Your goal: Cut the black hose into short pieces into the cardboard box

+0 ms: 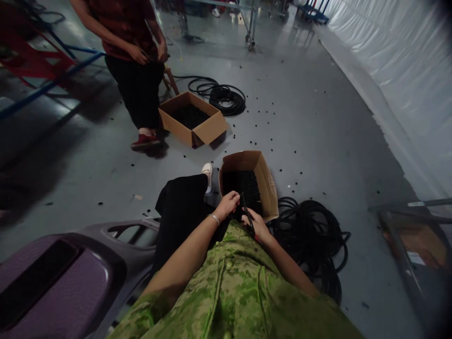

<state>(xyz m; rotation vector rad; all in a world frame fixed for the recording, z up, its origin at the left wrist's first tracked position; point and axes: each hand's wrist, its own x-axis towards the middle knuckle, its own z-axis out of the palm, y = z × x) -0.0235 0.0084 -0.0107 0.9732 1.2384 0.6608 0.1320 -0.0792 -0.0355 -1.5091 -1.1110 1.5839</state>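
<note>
Both hands are held over the near edge of a cardboard box [266, 183] with many small black pieces inside. My left hand [228, 205], with a bracelet at the wrist, is closed in a pinch; what its fingertips hold is too small to make out. Close beside it, my right hand [258, 226] is wrapped round a slim dark tool [247, 212] pointing away from me. A bit of red shows at its end by the wrist; its exact kind is unclear. Right of the box lies a tangled heap of black hose [307, 230].
Another person [132, 61] stands ahead left beside an open cardboard box [176, 126] of black pieces. Behind that box lies a coiled black hose [228, 99]. Small black bits dot the floor. A purple-grey chair [95, 273] holding a dark phone [38, 278] is at my left; a metal-framed cart [399, 221] right.
</note>
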